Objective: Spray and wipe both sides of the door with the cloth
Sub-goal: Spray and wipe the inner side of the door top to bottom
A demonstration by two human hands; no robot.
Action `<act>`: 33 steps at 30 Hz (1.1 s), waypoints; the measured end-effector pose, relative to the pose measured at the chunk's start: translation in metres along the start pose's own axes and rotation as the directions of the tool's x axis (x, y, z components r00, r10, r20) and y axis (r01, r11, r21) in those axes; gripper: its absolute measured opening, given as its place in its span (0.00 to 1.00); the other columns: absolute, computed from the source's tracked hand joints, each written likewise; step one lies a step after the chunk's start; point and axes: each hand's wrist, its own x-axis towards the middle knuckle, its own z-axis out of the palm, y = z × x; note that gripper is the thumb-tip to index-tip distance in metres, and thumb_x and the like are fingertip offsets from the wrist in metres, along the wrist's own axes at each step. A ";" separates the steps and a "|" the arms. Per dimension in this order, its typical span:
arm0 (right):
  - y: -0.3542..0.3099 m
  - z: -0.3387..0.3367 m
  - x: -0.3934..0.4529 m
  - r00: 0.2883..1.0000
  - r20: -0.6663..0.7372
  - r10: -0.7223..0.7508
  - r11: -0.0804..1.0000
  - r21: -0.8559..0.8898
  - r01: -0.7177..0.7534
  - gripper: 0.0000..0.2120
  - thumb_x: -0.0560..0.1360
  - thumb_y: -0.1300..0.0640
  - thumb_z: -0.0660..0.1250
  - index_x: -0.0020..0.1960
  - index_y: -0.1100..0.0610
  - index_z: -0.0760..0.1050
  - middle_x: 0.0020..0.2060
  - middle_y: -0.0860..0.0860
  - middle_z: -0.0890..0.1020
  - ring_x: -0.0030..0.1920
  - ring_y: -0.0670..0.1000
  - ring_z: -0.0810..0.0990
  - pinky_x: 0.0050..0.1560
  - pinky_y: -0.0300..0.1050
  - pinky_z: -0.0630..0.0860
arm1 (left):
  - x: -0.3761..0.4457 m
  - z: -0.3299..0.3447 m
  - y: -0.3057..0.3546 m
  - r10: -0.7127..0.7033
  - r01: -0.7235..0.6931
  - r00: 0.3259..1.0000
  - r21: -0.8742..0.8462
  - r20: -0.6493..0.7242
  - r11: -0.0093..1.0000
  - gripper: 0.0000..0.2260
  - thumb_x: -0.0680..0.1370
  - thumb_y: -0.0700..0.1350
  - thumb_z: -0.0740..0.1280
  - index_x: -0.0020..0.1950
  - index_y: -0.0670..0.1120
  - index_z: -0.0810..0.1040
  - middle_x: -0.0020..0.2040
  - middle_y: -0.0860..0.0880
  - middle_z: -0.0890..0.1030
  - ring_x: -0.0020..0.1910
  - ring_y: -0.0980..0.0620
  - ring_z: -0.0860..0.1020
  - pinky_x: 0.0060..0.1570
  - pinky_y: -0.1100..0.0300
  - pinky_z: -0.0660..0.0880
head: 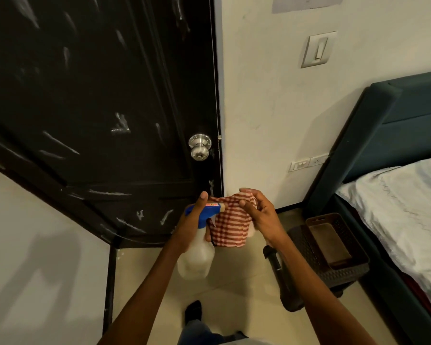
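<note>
The left hand (pixel 193 220) grips the neck of a spray bottle (pixel 197 255), fingers curled round it below the blue spray head (pixel 204 211), thumb raised straight above the head. The bottle body is translucent white and hangs below the hand. The right hand (pixel 261 215) pinches a cloth (pixel 230 226) between thumb and curled fingers at its upper edge. The cloth is red-and-white striped, bunched, and hangs between the two hands, touching the spray head on its left side.

The door (pixel 97 108) stands just beyond the hands, to the far left. Its surface is black, paneled, and marked with scattered white streaks. A silver round knob (pixel 199 146) sits near its right edge.

To the right of the door is a white wall (pixel 271 108) with a light switch (pixel 317 49) and a low outlet plate (pixel 307 163). A dark plastic basket (pixel 336 239) rests on a dark stool (pixel 306 265) near the right hand. A bed (pixel 408 200) with a teal headboard fills the right side. A dark-socked foot (pixel 192 311) stands on the tile floor (pixel 234 295).
</note>
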 end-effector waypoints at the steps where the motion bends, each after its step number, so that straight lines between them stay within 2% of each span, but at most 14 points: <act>1: 0.002 0.003 0.000 0.999 -0.018 0.050 0.993 0.108 -0.047 0.21 0.77 0.51 0.72 0.68 0.48 0.74 0.59 0.49 0.83 0.59 0.52 0.83 0.58 0.52 0.81 | 0.000 0.000 -0.001 0.002 -0.002 1.000 -0.039 -0.017 0.999 0.39 0.63 0.77 0.66 0.58 0.47 0.82 0.53 0.48 0.86 0.59 0.47 0.81 0.61 0.55 0.74; 3: 0.007 0.006 -0.001 0.983 0.009 0.186 0.940 0.290 -0.181 0.32 0.69 0.48 0.80 0.70 0.52 0.74 0.61 0.55 0.83 0.61 0.58 0.82 0.63 0.60 0.78 | -0.002 0.000 -0.001 0.019 -0.022 0.999 -0.086 -0.036 0.996 0.29 0.69 0.70 0.63 0.55 0.49 0.82 0.48 0.51 0.87 0.59 0.45 0.81 0.60 0.55 0.75; 4: 0.008 0.007 -0.002 0.969 0.065 0.239 0.913 0.323 -0.247 0.35 0.66 0.48 0.81 0.69 0.56 0.75 0.61 0.58 0.83 0.62 0.60 0.82 0.65 0.63 0.76 | -0.001 -0.002 -0.002 0.021 -0.024 0.999 -0.088 -0.031 0.996 0.29 0.69 0.70 0.63 0.55 0.49 0.82 0.48 0.51 0.87 0.59 0.45 0.81 0.62 0.54 0.75; 8: 0.006 0.007 -0.007 0.930 0.198 0.311 0.913 0.210 -0.350 0.34 0.64 0.47 0.83 0.63 0.63 0.79 0.58 0.61 0.84 0.59 0.63 0.82 0.66 0.66 0.74 | -0.002 -0.007 -0.006 0.005 -0.006 1.000 -0.057 -0.017 0.998 0.42 0.58 0.79 0.70 0.58 0.48 0.82 0.55 0.47 0.86 0.61 0.47 0.81 0.67 0.51 0.73; 11: 0.004 0.010 -0.005 0.958 0.099 0.269 0.934 0.218 -0.284 0.25 0.70 0.51 0.77 0.63 0.61 0.79 0.57 0.59 0.84 0.58 0.62 0.83 0.66 0.65 0.75 | -0.002 -0.012 -0.007 0.026 -0.027 0.999 -0.012 -0.037 1.000 0.46 0.61 0.80 0.68 0.60 0.43 0.83 0.45 0.40 0.85 0.53 0.37 0.81 0.65 0.45 0.73; 13: 0.005 0.015 -0.003 0.965 0.010 0.261 0.917 0.310 -0.251 0.20 0.76 0.54 0.71 0.65 0.61 0.77 0.57 0.59 0.84 0.58 0.61 0.83 0.65 0.64 0.76 | -0.002 -0.016 -0.006 0.063 -0.065 0.996 -0.024 -0.058 0.998 0.43 0.71 0.77 0.61 0.61 0.39 0.83 0.37 0.34 0.79 0.40 0.35 0.77 0.51 0.45 0.75; 16: 0.006 0.018 0.003 0.948 -0.138 0.288 0.843 0.506 -0.183 0.19 0.78 0.56 0.68 0.67 0.61 0.75 0.58 0.59 0.84 0.58 0.61 0.83 0.58 0.60 0.80 | 0.002 -0.019 0.002 0.139 -0.146 0.981 -0.047 -0.138 0.988 0.33 0.79 0.69 0.53 0.59 0.46 0.84 0.49 0.40 0.85 0.31 0.45 0.76 0.31 0.57 0.74; 18: 0.003 0.023 0.013 0.935 -0.208 0.286 0.826 0.549 -0.131 0.21 0.77 0.54 0.70 0.68 0.61 0.74 0.59 0.60 0.83 0.60 0.64 0.81 0.53 0.60 0.81 | 0.002 -0.020 0.010 0.171 -0.180 0.970 -0.043 -0.174 0.983 0.31 0.79 0.67 0.52 0.59 0.45 0.83 0.49 0.43 0.86 0.27 0.49 0.74 0.28 0.59 0.73; 20: -0.006 0.031 0.025 0.926 -0.284 0.247 0.845 0.531 -0.062 0.23 0.76 0.52 0.72 0.68 0.59 0.74 0.60 0.60 0.82 0.62 0.67 0.79 0.57 0.67 0.79 | 0.006 -0.022 0.015 0.192 -0.205 0.959 -0.041 -0.207 0.978 0.32 0.79 0.67 0.52 0.58 0.42 0.82 0.43 0.43 0.85 0.26 0.49 0.74 0.28 0.59 0.73; 23: -0.028 0.048 0.047 0.896 -0.405 0.183 0.879 0.475 0.035 0.17 0.79 0.55 0.69 0.67 0.56 0.75 0.60 0.56 0.82 0.62 0.62 0.80 0.62 0.72 0.75 | 0.012 -0.030 0.021 0.201 -0.230 0.939 -0.075 -0.278 0.970 0.33 0.79 0.68 0.54 0.52 0.40 0.82 0.39 0.43 0.83 0.26 0.47 0.74 0.27 0.58 0.73; 26: -0.055 0.069 0.065 0.844 -0.535 0.027 0.915 0.354 0.195 0.12 0.81 0.56 0.66 0.64 0.53 0.76 0.61 0.52 0.81 0.63 0.54 0.79 0.66 0.63 0.75 | 0.017 -0.038 0.025 0.213 -0.248 0.931 -0.085 -0.296 0.965 0.33 0.79 0.68 0.55 0.48 0.38 0.81 0.39 0.42 0.83 0.25 0.48 0.74 0.27 0.58 0.73; 29: -0.077 0.087 0.087 0.770 -0.592 -0.238 0.916 0.127 0.381 0.20 0.82 0.58 0.66 0.73 0.59 0.72 0.66 0.53 0.79 0.67 0.50 0.77 0.69 0.56 0.74 | 0.023 -0.046 0.031 0.241 -0.272 0.931 -0.081 -0.274 0.959 0.31 0.79 0.66 0.55 0.49 0.40 0.82 0.39 0.42 0.83 0.26 0.49 0.75 0.27 0.59 0.73; 31: -0.090 0.098 0.111 0.692 -0.522 -0.499 0.851 -0.143 0.505 0.25 0.82 0.64 0.63 0.78 0.57 0.65 0.74 0.52 0.71 0.75 0.51 0.69 0.75 0.55 0.67 | 0.029 -0.053 0.039 0.251 -0.284 0.929 -0.089 -0.271 0.955 0.30 0.78 0.65 0.56 0.49 0.40 0.83 0.38 0.41 0.82 0.27 0.50 0.76 0.26 0.60 0.72; 33: -0.104 0.107 0.141 0.586 -0.334 -0.738 0.670 -0.459 0.583 0.29 0.82 0.64 0.60 0.81 0.52 0.58 0.79 0.50 0.61 0.80 0.55 0.57 0.79 0.56 0.57 | 0.037 -0.060 0.049 0.244 -0.281 0.930 -0.103 -0.275 0.954 0.30 0.78 0.66 0.56 0.47 0.41 0.84 0.37 0.42 0.82 0.28 0.50 0.76 0.27 0.59 0.72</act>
